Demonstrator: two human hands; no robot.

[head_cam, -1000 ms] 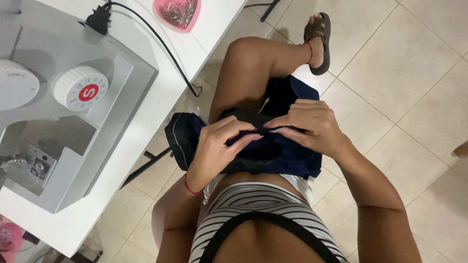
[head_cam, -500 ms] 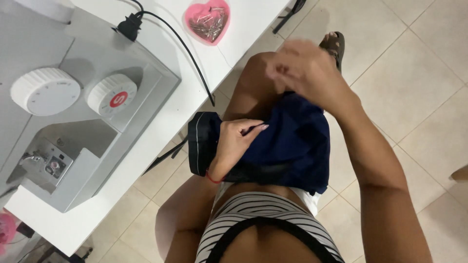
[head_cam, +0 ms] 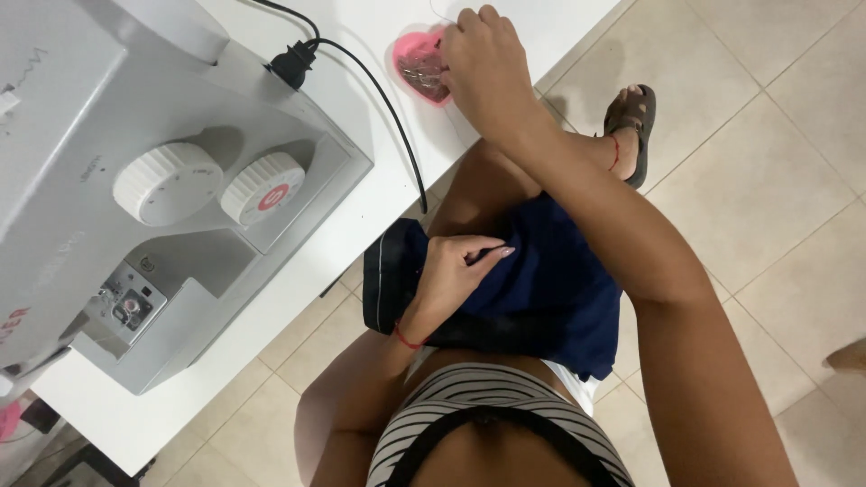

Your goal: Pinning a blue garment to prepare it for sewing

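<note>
Meanwhile right hand touches pink heart dish; left hand pinches navy fabric.

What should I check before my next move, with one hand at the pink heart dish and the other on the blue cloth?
1. Right hand at the pink heart dish: ok, fingers over its edge.
2. Something picked up from the dish: cannot tell, fingertips hidden.
3. Left hand pinching the navy blue cloth on the lap: ok.
4. Cloth secure on the lap: ok, none reaches the floor.
5. Black power cord clear of the dish: ok, it runs beside it.
6. Sewing machine fully on the white table: ok.
</note>
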